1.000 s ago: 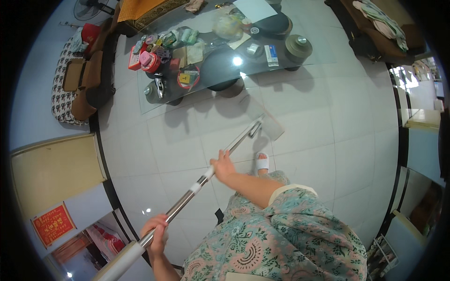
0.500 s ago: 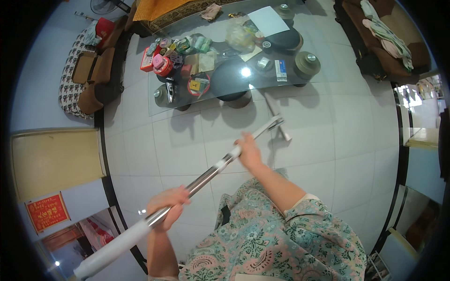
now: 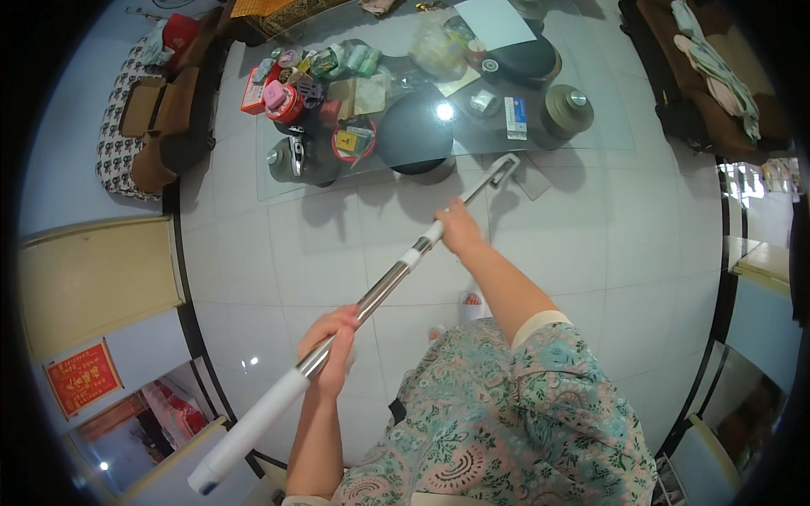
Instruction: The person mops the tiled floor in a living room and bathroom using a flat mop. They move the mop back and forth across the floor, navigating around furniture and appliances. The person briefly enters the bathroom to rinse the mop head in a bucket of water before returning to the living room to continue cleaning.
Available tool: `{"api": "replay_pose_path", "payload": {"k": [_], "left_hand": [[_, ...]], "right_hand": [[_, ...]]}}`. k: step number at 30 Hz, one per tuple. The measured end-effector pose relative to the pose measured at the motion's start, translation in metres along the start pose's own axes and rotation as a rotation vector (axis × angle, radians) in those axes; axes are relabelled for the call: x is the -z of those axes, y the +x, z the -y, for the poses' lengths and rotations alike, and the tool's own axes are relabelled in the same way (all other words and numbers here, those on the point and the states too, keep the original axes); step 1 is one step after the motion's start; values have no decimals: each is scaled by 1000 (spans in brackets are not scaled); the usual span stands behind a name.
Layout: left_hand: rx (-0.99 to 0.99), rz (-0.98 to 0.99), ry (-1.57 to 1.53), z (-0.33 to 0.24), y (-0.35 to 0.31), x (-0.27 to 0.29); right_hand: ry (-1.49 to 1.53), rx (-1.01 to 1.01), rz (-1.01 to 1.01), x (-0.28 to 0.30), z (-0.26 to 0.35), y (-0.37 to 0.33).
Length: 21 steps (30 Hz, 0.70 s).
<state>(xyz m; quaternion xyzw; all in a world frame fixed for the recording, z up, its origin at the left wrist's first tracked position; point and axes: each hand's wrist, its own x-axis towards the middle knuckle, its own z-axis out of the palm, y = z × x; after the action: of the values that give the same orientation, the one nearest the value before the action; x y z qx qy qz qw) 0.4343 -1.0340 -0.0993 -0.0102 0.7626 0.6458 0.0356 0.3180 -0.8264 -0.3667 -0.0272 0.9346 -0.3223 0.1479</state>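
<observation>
A flat mop (image 3: 384,291) with a white and silver pole slants across the view from lower left to upper right. My left hand (image 3: 331,347) is wrapped round the metal part, just above the thick white end grip. Farther up the pole, my right hand (image 3: 459,229) grips it near a white joint. At the far end, the flat mop head (image 3: 530,179) lies at the front edge of the glass table (image 3: 291,187), partly beneath the glass as far as I can make out. Its far part is hard to see.
On the glass stand a red round tin (image 3: 283,103), a red-rimmed basket (image 3: 353,140), a plastic bag (image 3: 439,52) and several small packages. Thick rounded supports (image 3: 568,111) carry the table. Brown sofas (image 3: 181,110) flank it. My slippered foot (image 3: 472,300) shows on the tiled floor (image 3: 548,253).
The mop head has gone from the open tiles forward to the table edge, and its angle has changed. Both hands have moved forward and right with the pole. My foot has come into view.
</observation>
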Motion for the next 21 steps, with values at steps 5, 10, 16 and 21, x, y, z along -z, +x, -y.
{"api": "replay_pose_path", "payload": {"k": [5, 10, 16, 21], "left_hand": [[115, -120, 46, -31, -36, 29], [176, -92, 6, -60, -49, 49], [151, 43, 117, -76, -77, 68], [159, 75, 141, -74, -107, 115]], "right_hand": [[6, 69, 110, 2, 49, -38], [-13, 111, 127, 2, 72, -77], [-17, 106, 131, -11, 88, -125], [41, 38, 177, -47, 126, -157]]}}
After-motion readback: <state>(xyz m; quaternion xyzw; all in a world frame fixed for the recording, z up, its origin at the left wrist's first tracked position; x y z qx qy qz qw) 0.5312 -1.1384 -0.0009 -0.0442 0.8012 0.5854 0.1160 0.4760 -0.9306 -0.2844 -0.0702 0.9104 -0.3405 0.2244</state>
